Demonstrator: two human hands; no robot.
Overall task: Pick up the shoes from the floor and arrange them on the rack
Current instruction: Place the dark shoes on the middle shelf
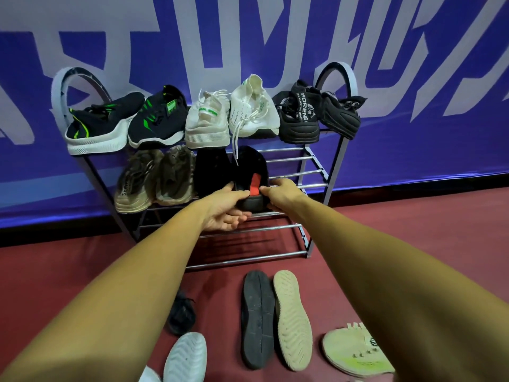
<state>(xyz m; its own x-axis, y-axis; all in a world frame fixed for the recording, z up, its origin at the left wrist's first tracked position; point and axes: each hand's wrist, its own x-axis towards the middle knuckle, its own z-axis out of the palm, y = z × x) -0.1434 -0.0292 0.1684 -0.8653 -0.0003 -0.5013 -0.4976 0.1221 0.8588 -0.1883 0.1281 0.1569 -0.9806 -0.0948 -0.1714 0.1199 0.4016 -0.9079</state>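
A black shoe with a red heel tab [252,172] sits on the middle shelf of the metal shoe rack [316,172], beside another black shoe [212,172]. My left hand [225,210] grips its heel from the left and below. My right hand [281,195] pinches the heel from the right. On the floor lie a dark sole-up shoe [257,318], a beige sole-up shoe [293,321], a pale green-trimmed sneaker [355,351], a white sole-up shoe [186,357] and a black shoe [181,315] partly hidden by my left arm.
The top shelf holds two black-and-green sneakers [124,122], two white sneakers [231,117] and two black shoes [316,114]. Two tan sneakers [154,180] stand at the middle shelf's left. The lowest bars [248,260] are bare. A blue banner wall [413,133] stands behind.
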